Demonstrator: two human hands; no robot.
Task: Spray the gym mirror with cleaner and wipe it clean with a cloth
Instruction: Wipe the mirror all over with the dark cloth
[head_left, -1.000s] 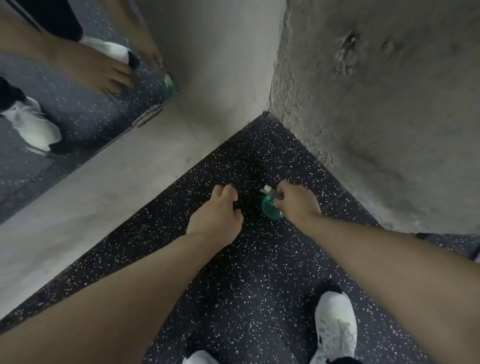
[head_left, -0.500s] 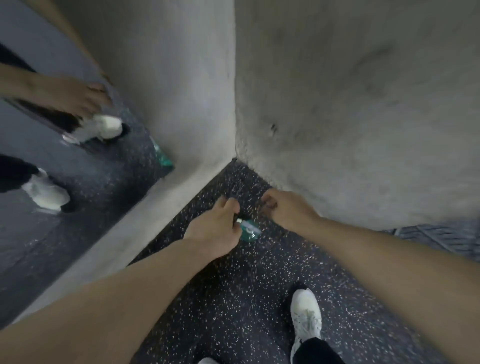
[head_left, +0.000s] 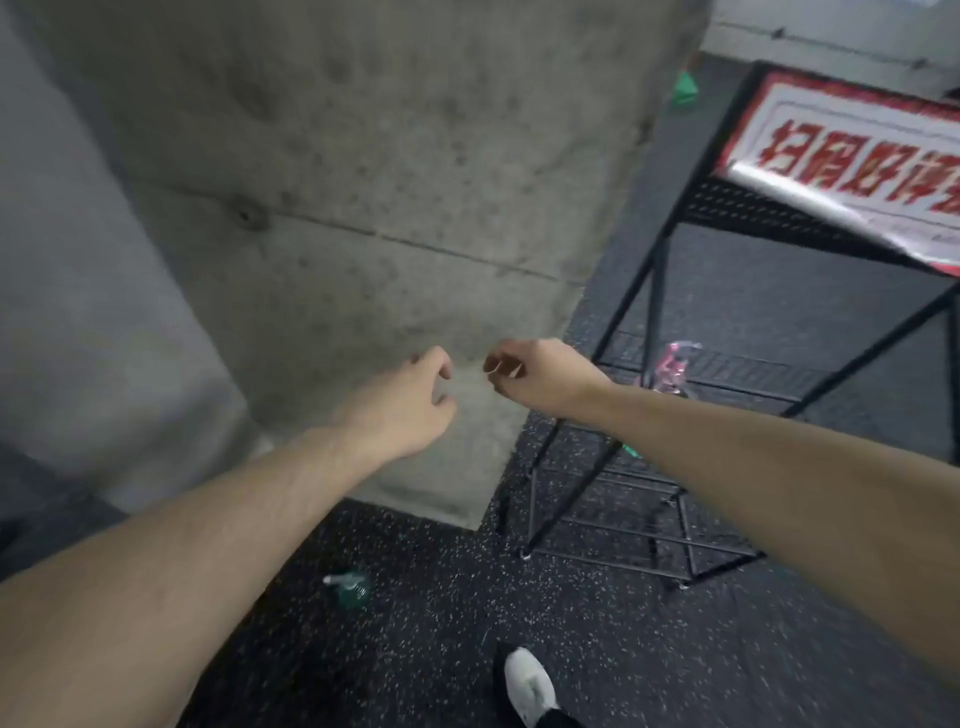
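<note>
Both hands have lifted away from the spray bottle (head_left: 349, 590), which now lies alone on the speckled floor (head_left: 415, 649) close to the foot of the concrete pillar (head_left: 363, 208). Well above the bottle, the left hand (head_left: 405, 402) and right hand (head_left: 535, 376) hang in front of the pillar, near each other, fingers loosely curled and holding nothing. Right of the pillar stands a black metal rack (head_left: 660, 291) bearing a red-lettered sign (head_left: 852, 161).
</note>
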